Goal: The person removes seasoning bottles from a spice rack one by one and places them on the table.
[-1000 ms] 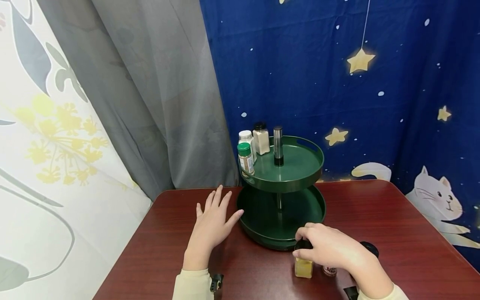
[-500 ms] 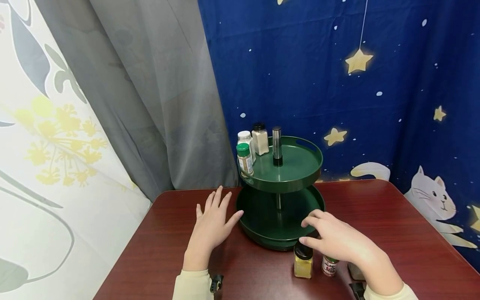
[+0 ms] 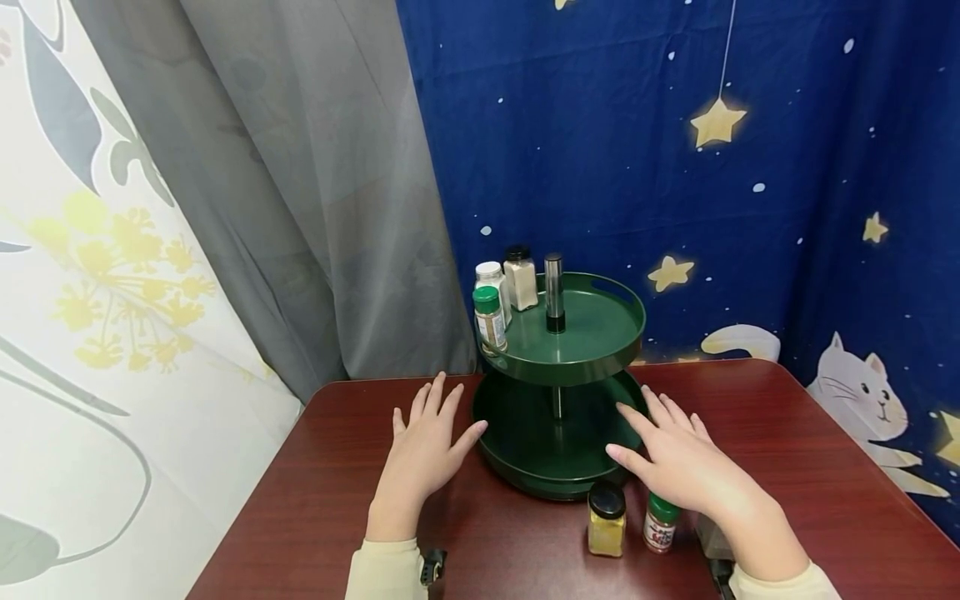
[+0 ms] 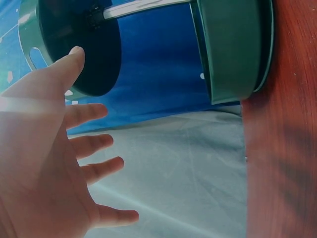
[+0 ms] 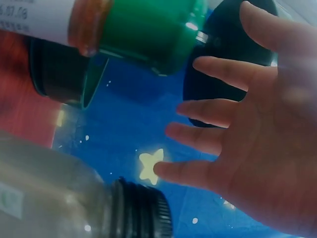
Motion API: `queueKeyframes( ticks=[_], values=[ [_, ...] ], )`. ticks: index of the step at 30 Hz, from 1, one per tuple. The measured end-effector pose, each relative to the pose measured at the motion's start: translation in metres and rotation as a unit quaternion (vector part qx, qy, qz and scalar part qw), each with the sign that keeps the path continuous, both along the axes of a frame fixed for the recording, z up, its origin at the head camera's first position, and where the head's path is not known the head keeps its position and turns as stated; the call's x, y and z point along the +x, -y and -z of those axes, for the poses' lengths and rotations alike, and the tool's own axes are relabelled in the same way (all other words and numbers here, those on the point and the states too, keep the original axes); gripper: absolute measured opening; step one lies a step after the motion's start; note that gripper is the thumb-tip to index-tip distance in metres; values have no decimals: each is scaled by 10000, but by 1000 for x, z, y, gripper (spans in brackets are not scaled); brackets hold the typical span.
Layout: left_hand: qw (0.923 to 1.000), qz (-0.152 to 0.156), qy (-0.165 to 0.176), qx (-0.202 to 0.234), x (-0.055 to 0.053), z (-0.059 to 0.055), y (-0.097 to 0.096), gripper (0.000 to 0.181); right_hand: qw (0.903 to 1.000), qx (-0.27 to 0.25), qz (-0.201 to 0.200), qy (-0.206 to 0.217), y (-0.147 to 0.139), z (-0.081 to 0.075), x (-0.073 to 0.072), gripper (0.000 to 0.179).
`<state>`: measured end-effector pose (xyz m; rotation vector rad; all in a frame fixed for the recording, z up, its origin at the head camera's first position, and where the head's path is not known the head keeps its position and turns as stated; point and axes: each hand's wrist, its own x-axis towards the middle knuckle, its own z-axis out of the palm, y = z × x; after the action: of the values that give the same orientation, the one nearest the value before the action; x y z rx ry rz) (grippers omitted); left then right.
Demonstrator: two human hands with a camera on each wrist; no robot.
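My left hand, fingers spread, is held over the table just left of a two-tier green turntable rack. On the other side my right hand is also spread, above a small green-capped spice jar and a larger black-capped jar, partly covered by the wrist. A black-capped jar of yellow spice stands in front of the rack. In the right wrist view the green cap and the black-capped jar appear close, with the palm apart from both.
On the upper tier, left side, stand a green-capped spice jar, a white-capped jar and a black-capped jar of pale powder. A metal post rises at its centre. Curtains hang behind the red-brown table.
My right hand has let go of the yellow spice jar, moved up and to the right, and spread its fingers. The jar stays in front of the rack. My left hand keeps still.
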<state>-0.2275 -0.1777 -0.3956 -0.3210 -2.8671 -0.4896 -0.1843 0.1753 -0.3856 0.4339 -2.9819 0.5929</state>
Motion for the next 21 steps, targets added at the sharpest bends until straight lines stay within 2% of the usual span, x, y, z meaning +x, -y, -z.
queueKeyframes(
  ticks=[5,14,21],
  values=[
    [9998,-52,-149,-109,0,2,-2,77,9991,-60,172,391,2,3,-1,83],
    [9990,-43,-292,-347,-4,22,-10,85,9969,-268,442,593,2,11,-9,91],
    [9990,-81,-289,-319,-2,20,-4,86,9949,-405,754,530,-8,12,-13,96]
  ],
)
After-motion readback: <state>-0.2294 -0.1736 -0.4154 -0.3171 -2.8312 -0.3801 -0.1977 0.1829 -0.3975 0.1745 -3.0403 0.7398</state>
